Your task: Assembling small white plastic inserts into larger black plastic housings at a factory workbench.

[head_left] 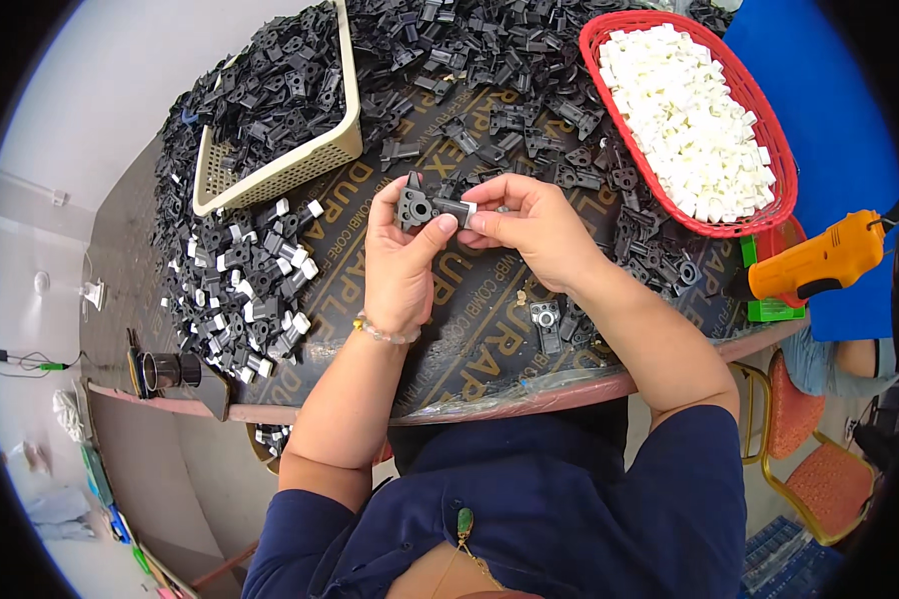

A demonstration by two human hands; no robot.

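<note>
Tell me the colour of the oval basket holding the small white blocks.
Red. The oval basket, full of small white blocks, shows clearly at upper right in the head view.

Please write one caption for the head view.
Both hands hold a black part above a table of parts.

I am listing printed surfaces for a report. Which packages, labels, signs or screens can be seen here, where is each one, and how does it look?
Printed board: the dark brown tabletop under both hands, covered with rows of pale tan lettering.
Green box: at the table's right edge beneath the orange tool, small and only partly visible.
No screens or signs show.
</note>
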